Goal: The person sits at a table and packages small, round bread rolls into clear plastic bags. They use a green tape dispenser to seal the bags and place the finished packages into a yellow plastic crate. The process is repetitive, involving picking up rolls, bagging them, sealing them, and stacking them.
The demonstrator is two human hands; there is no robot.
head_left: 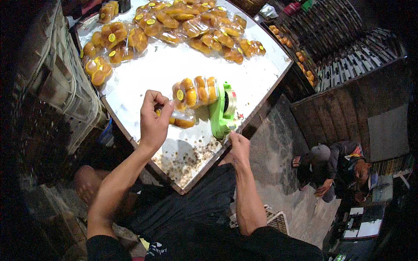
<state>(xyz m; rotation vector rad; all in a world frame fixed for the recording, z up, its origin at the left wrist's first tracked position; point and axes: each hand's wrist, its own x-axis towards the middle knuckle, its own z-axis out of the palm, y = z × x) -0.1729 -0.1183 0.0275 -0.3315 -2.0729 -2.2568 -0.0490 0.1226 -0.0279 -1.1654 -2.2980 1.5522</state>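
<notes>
My left hand [153, 122] is closed, thumb and forefinger pinched together, at a clear plastic bag of brown bread rolls [185, 122] that lies partly behind the fingers. Just beyond it, several bagged packs of rolls [193, 92] stand in a row, the nearest end bearing a round yellow sticker. A green tape dispenser [217, 119] with a roll of tape [230, 103] touches the right end of that row. At the dispenser's near end, my right hand [239, 148] is closed with its fingertips pinched by the cutting edge; what they hold is too small to make out.
Many bagged rolls [187, 24] are heaped along the far side of the white table [130, 93]. Dark crumbs [187, 161] cover its near corner. Crates [69, 95] are stacked at the left. Racks with rolls [300, 56] stand far right; a person [335, 167] crouches on the floor.
</notes>
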